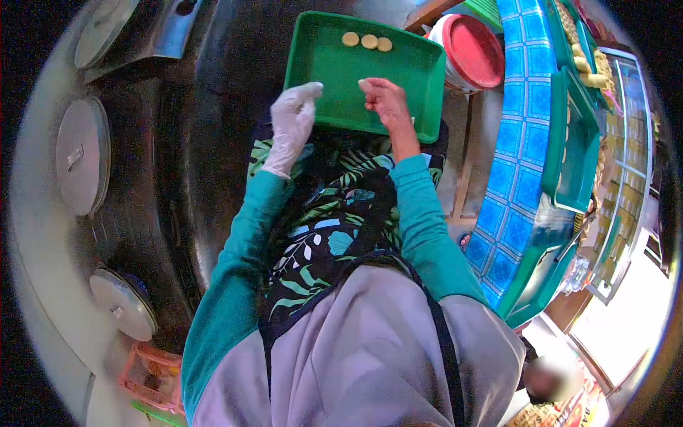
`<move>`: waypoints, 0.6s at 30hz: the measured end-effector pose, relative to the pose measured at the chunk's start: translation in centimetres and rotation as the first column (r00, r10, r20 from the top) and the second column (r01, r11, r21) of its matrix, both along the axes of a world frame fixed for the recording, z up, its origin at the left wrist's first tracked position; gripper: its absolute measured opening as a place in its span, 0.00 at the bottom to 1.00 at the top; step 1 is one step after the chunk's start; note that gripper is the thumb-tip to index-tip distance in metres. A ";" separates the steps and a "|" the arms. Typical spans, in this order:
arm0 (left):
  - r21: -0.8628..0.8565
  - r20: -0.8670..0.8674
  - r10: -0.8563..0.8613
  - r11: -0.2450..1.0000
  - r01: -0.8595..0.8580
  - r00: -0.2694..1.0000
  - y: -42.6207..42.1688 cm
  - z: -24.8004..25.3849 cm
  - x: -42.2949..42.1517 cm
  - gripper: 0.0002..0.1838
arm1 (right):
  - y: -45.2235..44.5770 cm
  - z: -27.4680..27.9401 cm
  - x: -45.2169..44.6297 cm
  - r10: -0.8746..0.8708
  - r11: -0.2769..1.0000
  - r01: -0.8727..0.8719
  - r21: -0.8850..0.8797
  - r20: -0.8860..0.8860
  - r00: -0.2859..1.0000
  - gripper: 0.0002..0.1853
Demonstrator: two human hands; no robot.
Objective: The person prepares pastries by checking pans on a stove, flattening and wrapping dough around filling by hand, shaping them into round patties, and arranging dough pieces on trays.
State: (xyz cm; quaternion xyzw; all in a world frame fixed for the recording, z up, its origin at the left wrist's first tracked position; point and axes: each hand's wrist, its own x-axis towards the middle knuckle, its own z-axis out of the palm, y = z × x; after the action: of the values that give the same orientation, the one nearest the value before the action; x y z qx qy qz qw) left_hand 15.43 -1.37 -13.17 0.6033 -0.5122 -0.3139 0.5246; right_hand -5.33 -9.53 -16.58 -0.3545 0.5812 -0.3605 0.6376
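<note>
A green rectangular tray lies across my lap, over a floral apron. Three small round pale discs, like dough or cookies, sit in a row near its far edge. My left hand, in a white glove, hovers over the tray's near left side; its thumb is apart from the bent fingers and nothing clear shows between them. My bare right hand is above the near right part of the tray. Its thumb and forefinger pinch a small pale disc, partly covered by the fingertips.
A red-lidded bucket stands just beyond the tray's right side. On the right, a blue-tiled counter bears more green trays. Round metal lids line the dark surface at left. A blurred person is at lower right.
</note>
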 end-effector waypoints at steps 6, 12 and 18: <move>0.382 0.567 -0.506 0.860 0.337 0.649 -2.9 -1.7 -5.7 0.21 | -1.0 -1.9 -1.0 0.062 0.933 -0.288 -0.216 -0.691 0.720 0.11; 0.361 0.788 -0.482 0.866 0.346 0.384 -3.5 -3.3 -8.6 0.35 | 0.8 -1.5 -2.0 -0.120 0.754 -0.486 -0.442 -0.820 0.560 0.08; 0.342 0.850 -0.436 0.884 0.319 0.296 -4.2 -2.9 -8.8 0.35 | 2.2 0.6 -3.0 -0.028 0.676 -0.720 -0.156 -0.982 0.186 0.19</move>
State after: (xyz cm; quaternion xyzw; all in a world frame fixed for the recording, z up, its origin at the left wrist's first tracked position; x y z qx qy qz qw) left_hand 6.60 -5.61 -16.03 0.5632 -0.8222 -0.0742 0.0363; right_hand -8.35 -7.34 -15.93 -0.8067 0.5809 -0.0719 0.0814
